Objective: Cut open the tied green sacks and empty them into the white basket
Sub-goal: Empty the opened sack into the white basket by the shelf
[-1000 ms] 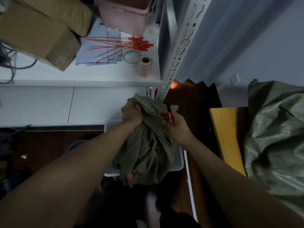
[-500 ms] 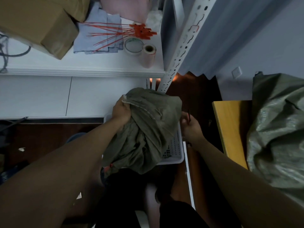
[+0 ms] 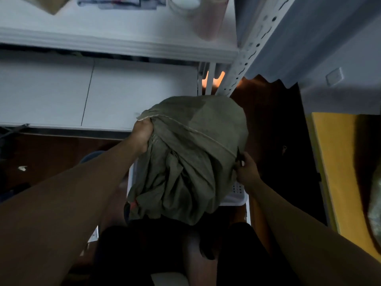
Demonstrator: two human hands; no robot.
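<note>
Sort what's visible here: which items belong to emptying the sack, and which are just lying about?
In use:
green sack, upended over the basket
white basket, mostly hidden beneath it
left hand, gripping the sack's seamed corner
right hand, holding the other corner

Lying about:
paper roll and tape roll on the white shelf
yellow board
</note>
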